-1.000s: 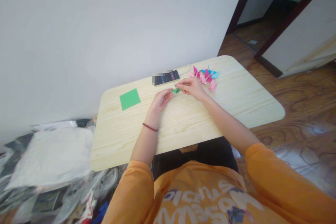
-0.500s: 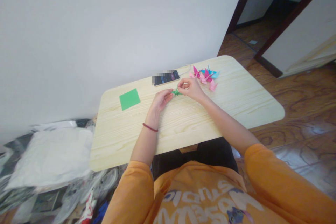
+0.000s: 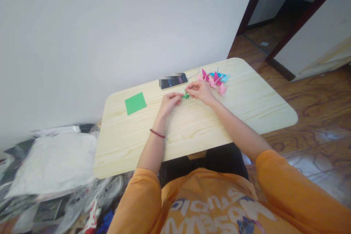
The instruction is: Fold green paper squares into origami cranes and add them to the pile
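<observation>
Between my two hands, above the middle of the table, is a small green paper crane [image 3: 186,96]. My left hand [image 3: 169,103] pinches its left side with thumb and fingers. From the other side, my right hand [image 3: 200,91] pinches a thin upper point of the crane, its fingertips closed. Part of the folded paper is hidden by the fingers. Left of my left hand, a flat green paper square [image 3: 135,104] lies on the tabletop. Just beyond my right hand sits a cluster of pink and blue paper cranes [image 3: 216,79].
A phone [image 3: 173,81] with a white cable lies at the table's back edge by the wall. The pale wooden table [image 3: 246,106] has rounded corners. A white bag [image 3: 57,161] and other clutter are on the floor at left; a doorway stands at right.
My left hand has shifted slightly right and its fingers have closed more on the crane's side. My right fingertips have moved up a little, to a thin upper point of the crane.
</observation>
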### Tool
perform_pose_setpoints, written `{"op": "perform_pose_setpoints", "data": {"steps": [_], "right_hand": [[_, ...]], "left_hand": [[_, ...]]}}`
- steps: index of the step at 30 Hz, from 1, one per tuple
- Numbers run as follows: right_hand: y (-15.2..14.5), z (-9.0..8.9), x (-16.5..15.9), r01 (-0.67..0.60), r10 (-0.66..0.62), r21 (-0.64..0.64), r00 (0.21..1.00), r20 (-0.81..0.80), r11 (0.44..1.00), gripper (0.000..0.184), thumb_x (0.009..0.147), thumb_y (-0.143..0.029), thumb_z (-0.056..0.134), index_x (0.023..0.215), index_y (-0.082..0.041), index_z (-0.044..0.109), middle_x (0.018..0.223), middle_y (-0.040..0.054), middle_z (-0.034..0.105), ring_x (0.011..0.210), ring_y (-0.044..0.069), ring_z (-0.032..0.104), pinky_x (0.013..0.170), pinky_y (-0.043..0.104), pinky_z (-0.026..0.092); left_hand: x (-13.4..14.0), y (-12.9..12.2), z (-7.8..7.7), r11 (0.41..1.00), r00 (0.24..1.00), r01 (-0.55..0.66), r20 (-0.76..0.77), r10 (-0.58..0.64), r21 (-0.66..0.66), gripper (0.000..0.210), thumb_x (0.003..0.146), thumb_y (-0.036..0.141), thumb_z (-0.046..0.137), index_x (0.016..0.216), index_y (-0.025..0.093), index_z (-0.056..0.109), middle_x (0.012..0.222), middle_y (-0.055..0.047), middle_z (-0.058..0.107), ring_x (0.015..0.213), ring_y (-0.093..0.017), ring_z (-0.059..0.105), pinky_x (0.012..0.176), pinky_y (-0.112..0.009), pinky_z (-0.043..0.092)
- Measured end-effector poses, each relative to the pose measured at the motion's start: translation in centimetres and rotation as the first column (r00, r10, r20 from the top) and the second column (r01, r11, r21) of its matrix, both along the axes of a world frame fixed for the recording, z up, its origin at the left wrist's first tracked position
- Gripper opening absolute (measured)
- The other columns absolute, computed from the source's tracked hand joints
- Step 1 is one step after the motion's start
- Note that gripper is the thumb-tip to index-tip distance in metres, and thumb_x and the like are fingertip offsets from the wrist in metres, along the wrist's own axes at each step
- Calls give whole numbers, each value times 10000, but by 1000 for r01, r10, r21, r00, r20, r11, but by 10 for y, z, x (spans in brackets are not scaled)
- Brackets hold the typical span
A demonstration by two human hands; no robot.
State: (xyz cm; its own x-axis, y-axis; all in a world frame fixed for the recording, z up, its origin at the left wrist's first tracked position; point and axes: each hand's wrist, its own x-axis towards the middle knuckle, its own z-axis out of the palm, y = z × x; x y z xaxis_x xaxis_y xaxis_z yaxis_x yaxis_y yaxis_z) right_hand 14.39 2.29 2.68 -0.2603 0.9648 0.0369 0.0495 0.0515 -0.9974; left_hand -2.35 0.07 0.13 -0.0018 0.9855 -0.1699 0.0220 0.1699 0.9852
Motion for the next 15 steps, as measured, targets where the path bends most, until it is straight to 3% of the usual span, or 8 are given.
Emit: {"op": "perform_pose_setpoints", "data": {"steps": [5, 9, 15], "right_hand": [[0, -1, -1, -6, 6, -8, 1000, 2, 1000, 147, 665, -274, 681, 707, -149, 614, 463, -35, 509, 406, 71, 429, 406, 207, 297], [-2, 2, -1, -6, 5, -37, 1000, -27, 999, 120, 649, -247, 668, 699, -149, 619, 475, -35, 517, 420, 70, 431, 416, 206, 296], [-2, 1, -1, -37, 36, -31, 998, -53, 999, 140, 630, -265, 675, 683, -150, 614, 511, -34, 527, 440, 61, 431, 428, 207, 308]], "left_hand": [[-1, 2, -3, 962, 971, 16, -235, 50, 273, 189, 686, 357, 730, 772, 194, 772, 854, -51, 721, 741, -142, 589, 657, -262, 430], [-2, 1, -2, 950, 972, 106, -232, -37, 293, 238, 697, 424, 738, 731, 190, 766, 795, -52, 705, 664, -128, 539, 606, -272, 371], [-2, 4, -7, 946, 976, 72, -216, -2, 316, 262, 657, 444, 783, 753, 203, 755, 715, -14, 666, 520, -77, 364, 531, -266, 279]]}}
